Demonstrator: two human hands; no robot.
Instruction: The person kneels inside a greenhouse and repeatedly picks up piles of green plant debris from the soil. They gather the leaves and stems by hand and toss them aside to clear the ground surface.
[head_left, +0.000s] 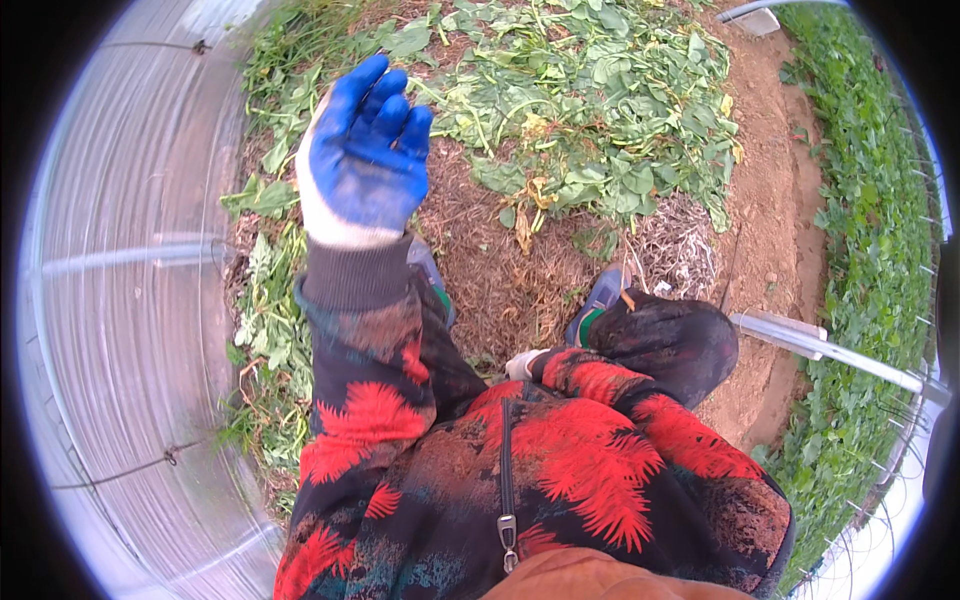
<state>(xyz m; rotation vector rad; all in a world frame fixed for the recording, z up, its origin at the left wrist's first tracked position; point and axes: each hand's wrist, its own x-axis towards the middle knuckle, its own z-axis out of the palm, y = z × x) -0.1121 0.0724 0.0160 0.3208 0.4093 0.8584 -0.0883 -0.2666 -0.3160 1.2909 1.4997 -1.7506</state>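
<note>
My left hand (367, 161), in a white knit glove with a blue coated palm, is raised in front of me at the left. Its palm faces up, the fingers are loosely curled, and nothing is in it. Beyond and to the right of it lies a broad heap of cut leafy vines (600, 97), green with some yellowed leaves. My right hand (523, 365), also in a pale glove, is low by my lap near my bent knee. Its sleeve and my body hide most of it, so its fingers do not show.
Dry brown plant litter (502, 262) covers the ground between my shoes. Plastic greenhouse sheeting (150, 165) curves along the left. To the right run a bare soil path (772, 225), a metal pipe (840, 352) and a dense row of green plants (877, 202). Dried pale stems (675, 244) lie near my right shoe.
</note>
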